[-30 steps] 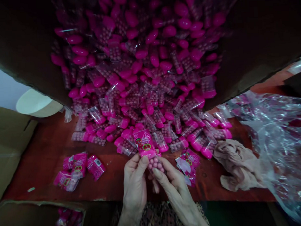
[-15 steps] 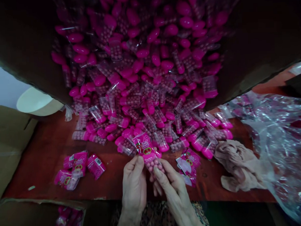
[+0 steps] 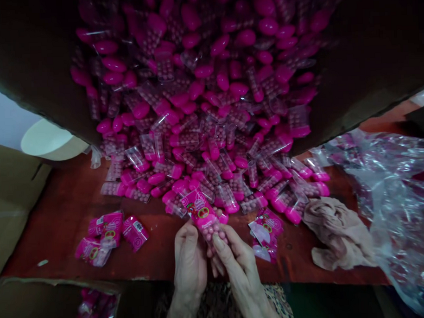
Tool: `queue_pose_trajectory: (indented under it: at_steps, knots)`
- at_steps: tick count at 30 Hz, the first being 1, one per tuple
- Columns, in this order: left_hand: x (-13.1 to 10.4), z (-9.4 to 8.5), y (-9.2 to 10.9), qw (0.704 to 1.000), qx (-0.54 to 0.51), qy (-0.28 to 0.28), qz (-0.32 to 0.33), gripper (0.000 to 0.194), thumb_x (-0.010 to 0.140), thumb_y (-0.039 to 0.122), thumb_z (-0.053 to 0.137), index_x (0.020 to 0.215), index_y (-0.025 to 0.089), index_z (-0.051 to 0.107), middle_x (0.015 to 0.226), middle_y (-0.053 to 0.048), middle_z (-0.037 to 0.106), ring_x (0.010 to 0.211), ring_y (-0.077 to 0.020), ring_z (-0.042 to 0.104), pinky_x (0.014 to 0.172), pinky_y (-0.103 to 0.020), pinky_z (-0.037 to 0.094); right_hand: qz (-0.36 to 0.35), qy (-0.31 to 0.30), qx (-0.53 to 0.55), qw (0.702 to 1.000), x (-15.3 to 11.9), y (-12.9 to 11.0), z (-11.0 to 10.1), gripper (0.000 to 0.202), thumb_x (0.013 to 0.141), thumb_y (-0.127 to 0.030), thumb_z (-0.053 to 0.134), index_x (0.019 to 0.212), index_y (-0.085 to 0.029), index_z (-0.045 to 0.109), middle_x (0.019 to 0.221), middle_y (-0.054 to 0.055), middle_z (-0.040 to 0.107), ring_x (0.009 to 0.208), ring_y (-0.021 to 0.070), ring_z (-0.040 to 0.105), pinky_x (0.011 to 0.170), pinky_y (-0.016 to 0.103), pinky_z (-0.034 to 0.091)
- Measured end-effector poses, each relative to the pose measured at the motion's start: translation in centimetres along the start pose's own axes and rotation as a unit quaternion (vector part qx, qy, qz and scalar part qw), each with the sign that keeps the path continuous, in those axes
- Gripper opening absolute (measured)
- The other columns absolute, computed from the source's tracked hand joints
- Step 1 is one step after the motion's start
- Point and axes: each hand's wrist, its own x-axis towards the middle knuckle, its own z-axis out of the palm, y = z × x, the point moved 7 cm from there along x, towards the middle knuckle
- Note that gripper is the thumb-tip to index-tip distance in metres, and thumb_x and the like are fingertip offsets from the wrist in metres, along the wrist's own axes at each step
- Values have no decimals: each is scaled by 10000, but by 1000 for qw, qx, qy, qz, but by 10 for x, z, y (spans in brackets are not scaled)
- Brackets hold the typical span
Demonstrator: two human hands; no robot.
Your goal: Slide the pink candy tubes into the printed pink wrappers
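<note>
Between my hands, near the table's front edge, is a small candy pack with a printed pink sleeve and pink candy balls showing through its clear lower end. My right hand pinches that clear end, thumb on top. My left hand closes at the pack's left edge; its fingertips are partly hidden behind it. Just beyond lies a big heap of unlabelled clear candy containers with pink caps. Flat pink sleeves lie right of my hands. Several labelled candy packs rest on the left.
The heap spills from a large dark carton onto the red table. A crumpled cloth and clear plastic sheeting lie on the right. At the left are a white bowl and a lower carton with pink packs inside.
The candy pack has shifted slightly and tilted a bit to the left in my hands. My left thumb has moved in lower beside its edge. Both hands stay on it.
</note>
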Motion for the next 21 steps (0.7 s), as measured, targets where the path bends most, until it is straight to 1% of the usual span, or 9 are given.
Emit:
queue_pose_trajectory:
  at_steps: [3, 5, 8, 9, 11, 14, 16, 18, 21]
  knots:
    - [0, 4, -1, 999, 24, -12, -24, 185, 609, 265, 781, 699, 141, 677, 544, 26, 592, 424, -34, 461, 393, -124, 357, -11, 10, -55, 998, 0, -1, -2, 211, 912, -362, 444, 912, -185, 558, 595, -52, 461, 467, 69, 397, 436, 162, 360]
    - [-3, 4, -6, 999, 34, -9, -39, 163, 648, 265, 754, 725, 140, 683, 583, 5, 625, 487, -57, 522, 458, -139, 412, -36, 26, -109, 993, -2, -5, -5, 192, 907, -336, 455, 954, -190, 571, 659, -28, 520, 548, 89, 479, 540, 176, 432]
    - [-8, 3, -10, 998, 37, 1, -41, 145, 674, 269, 733, 724, 142, 682, 607, -6, 643, 562, -82, 568, 542, -165, 455, -66, 35, -156, 985, -4, -12, -5, 202, 901, -317, 458, 1007, -195, 580, 753, 3, 579, 661, 118, 549, 662, 203, 467]
    - [-8, 2, -10, 998, 39, 1, -40, 141, 675, 267, 732, 722, 144, 681, 605, -5, 643, 559, -81, 565, 551, -170, 458, -65, 36, -159, 985, -3, -13, -5, 209, 899, -321, 462, 1013, -192, 580, 746, 3, 576, 656, 120, 548, 652, 204, 466]
    - [-7, 1, -8, 998, 40, -9, -40, 149, 669, 271, 736, 727, 146, 682, 607, -6, 644, 533, -79, 547, 551, -184, 460, -44, 29, -141, 989, -1, -12, -6, 221, 896, -346, 468, 989, -177, 577, 662, -15, 533, 571, 109, 505, 556, 193, 443]
    - [-2, 2, 4, 999, 37, -31, -16, 210, 665, 325, 734, 733, 133, 682, 621, -20, 645, 509, -81, 518, 520, -199, 451, 20, -22, -75, 997, 4, -4, -3, 252, 904, -397, 446, 891, -173, 559, 561, -53, 448, 438, 76, 382, 416, 182, 345]
    - [0, 4, 10, 998, 48, -43, -1, 226, 668, 331, 729, 738, 122, 679, 615, -25, 637, 500, -85, 504, 480, -195, 429, 51, -49, -49, 996, 4, 0, -2, 271, 898, -424, 447, 865, -177, 555, 574, -50, 465, 420, 67, 356, 399, 186, 329]
    - [0, 5, 12, 997, 69, -44, 0, 199, 682, 307, 719, 732, 120, 672, 589, -16, 619, 476, -81, 483, 427, -184, 391, 66, -42, -52, 996, 2, 0, -4, 285, 880, -446, 471, 906, -180, 569, 623, -30, 502, 437, 73, 377, 403, 193, 343]
    - [-4, 4, 7, 994, 105, -30, -4, 185, 710, 304, 694, 698, 123, 658, 533, 10, 574, 437, -62, 434, 391, -169, 349, 67, -19, -65, 995, -3, -6, -7, 307, 860, -458, 498, 949, -176, 582, 648, -18, 505, 471, 86, 406, 412, 197, 346]
